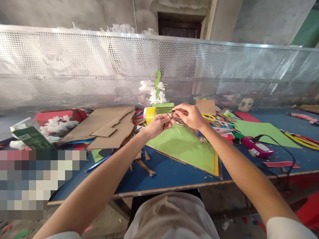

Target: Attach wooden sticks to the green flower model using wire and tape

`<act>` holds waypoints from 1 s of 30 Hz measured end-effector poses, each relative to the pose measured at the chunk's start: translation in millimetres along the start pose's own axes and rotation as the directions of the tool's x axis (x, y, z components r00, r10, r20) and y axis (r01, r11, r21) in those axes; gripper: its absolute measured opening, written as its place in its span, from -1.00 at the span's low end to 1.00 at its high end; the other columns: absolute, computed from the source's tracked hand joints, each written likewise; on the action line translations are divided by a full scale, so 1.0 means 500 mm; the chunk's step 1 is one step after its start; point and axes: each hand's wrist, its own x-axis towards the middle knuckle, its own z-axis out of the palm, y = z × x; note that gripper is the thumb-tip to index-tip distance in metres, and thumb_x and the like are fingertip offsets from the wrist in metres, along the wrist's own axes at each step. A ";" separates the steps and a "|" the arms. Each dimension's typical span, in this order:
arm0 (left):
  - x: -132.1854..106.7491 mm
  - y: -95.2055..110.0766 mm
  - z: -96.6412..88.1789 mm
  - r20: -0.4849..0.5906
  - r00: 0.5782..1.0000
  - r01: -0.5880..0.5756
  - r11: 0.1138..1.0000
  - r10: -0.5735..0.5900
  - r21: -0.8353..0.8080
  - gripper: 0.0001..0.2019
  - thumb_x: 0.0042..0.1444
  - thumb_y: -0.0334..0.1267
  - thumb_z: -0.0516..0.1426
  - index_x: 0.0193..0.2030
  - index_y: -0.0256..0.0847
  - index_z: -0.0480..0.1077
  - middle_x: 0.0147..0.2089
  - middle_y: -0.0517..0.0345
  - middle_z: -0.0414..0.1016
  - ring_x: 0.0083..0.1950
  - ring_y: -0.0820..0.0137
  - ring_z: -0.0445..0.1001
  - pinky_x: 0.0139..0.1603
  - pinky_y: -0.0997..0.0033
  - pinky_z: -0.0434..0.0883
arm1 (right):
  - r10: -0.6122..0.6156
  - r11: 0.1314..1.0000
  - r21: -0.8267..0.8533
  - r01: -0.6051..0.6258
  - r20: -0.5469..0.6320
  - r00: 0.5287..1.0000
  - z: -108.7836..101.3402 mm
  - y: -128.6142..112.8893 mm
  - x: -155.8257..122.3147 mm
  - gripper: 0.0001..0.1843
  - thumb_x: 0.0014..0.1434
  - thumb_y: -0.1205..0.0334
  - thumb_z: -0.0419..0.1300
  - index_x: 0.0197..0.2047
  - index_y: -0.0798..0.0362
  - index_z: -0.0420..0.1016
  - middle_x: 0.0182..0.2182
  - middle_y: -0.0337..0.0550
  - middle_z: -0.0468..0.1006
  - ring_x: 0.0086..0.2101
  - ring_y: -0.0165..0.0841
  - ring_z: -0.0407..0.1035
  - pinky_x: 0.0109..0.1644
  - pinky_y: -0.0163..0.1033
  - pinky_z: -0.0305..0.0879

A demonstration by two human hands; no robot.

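Both my hands meet above the middle of the blue table [171, 174]. My left hand [158, 125] is closed in a pinch on a thin dark strip or stick [168, 117]. My right hand [190, 115] is closed too, fingers pinching the same thin piece from the right; I cannot make out exactly what it is. Below them lies a large green card sheet [185, 147] with a yellow edge. A small green box with a green hook shape and white paper flowers [157, 90] stands just behind my hands, beside a yellow tape roll [150, 114].
Brown cardboard pieces [109, 127] lie at the left. A pink glue gun [256, 147] with a black cord sits at the right, near green paper [264, 131] and coloured scraps. A perforated metal screen [74, 69] backs the table. White flowers [58, 122] lie far left.
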 end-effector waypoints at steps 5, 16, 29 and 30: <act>-0.010 0.018 -0.003 0.106 0.993 -0.068 0.989 0.055 0.131 -0.60 0.19 -0.08 0.35 0.10 -0.25 0.58 -0.23 0.02 0.67 -0.44 0.56 0.39 -0.36 0.52 0.38 | -0.004 0.988 -0.156 -0.011 -0.101 0.995 -0.010 0.004 0.005 -0.76 0.41 0.19 0.13 -0.08 0.02 0.64 -0.12 -0.05 0.70 -0.15 -0.21 0.55 -0.02 -0.11 0.43; -0.018 0.033 -0.025 0.395 0.918 -0.285 0.615 -0.046 0.735 -0.74 0.32 -0.08 0.20 -0.28 -0.18 0.59 -0.36 0.08 0.64 -0.54 0.49 0.44 -0.45 0.46 0.33 | -0.027 0.977 -0.212 -0.010 -0.171 0.985 -0.031 0.004 0.009 -0.70 0.46 0.14 0.06 0.00 0.00 0.62 -0.08 -0.03 0.69 -0.12 -0.19 0.55 0.01 -0.09 0.43; -0.035 0.044 0.028 0.082 0.796 -0.360 0.360 0.600 0.861 -0.79 0.41 -0.14 0.07 -0.01 -0.19 0.43 -0.21 0.07 0.58 -0.38 0.46 0.46 -0.29 0.40 0.39 | -0.072 0.969 -0.234 0.082 0.051 0.996 0.002 -0.003 0.003 -0.71 0.44 0.26 0.08 -0.03 0.02 0.66 -0.15 -0.05 0.67 -0.20 -0.25 0.51 -0.06 -0.17 0.37; -0.028 0.039 0.021 0.029 0.803 -0.349 0.430 0.596 0.833 -0.77 0.36 -0.13 0.13 0.04 -0.20 0.41 -0.13 0.04 0.58 -0.39 0.49 0.46 -0.32 0.42 0.39 | -0.077 0.969 -0.231 0.086 0.051 0.996 0.002 -0.008 0.003 -0.71 0.44 0.26 0.08 -0.03 0.02 0.65 -0.15 -0.04 0.67 -0.19 -0.25 0.51 -0.05 -0.17 0.37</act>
